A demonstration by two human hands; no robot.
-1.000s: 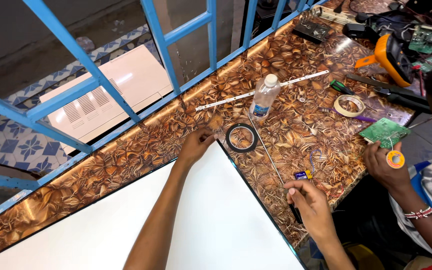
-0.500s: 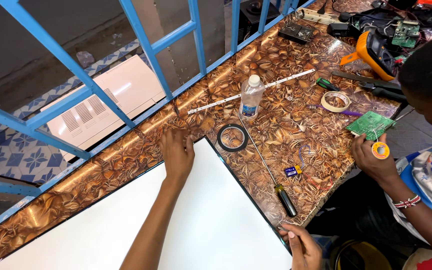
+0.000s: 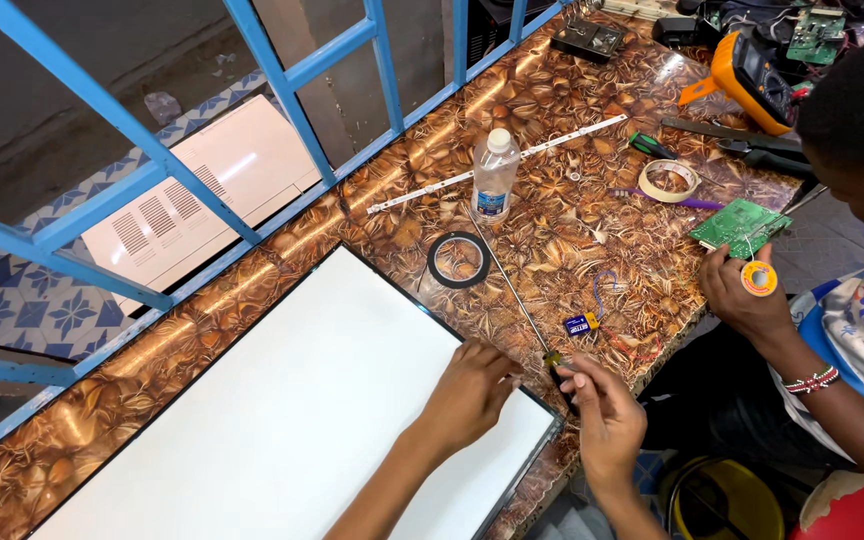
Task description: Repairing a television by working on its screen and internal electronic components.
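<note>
A large white panel [image 3: 292, 420] with a thin black frame lies flat on the brown patterned table [image 3: 572, 220]. My left hand [image 3: 467, 395] rests on the panel near its right corner, fingers bent, tips at the frame edge. My right hand [image 3: 602, 415] is just off that corner, and its fingertips pinch the dark handle of a long screwdriver [image 3: 512, 290]. The screwdriver's thin shaft lies on the table, pointing away toward a black tape ring [image 3: 458, 260].
A clear water bottle [image 3: 495, 175], a white strip [image 3: 552, 140], a masking tape roll [image 3: 670, 180], a small blue block [image 3: 580, 323] and an orange meter [image 3: 752, 70] are on the table. Another person at right holds a yellow spool [image 3: 757, 278] by a green circuit board [image 3: 742, 225]. Blue window bars [image 3: 282, 70] run along the far edge.
My left hand slid from the panel's far corner down its right edge toward me. My right hand came up from below the table edge to the screwdriver handle.
</note>
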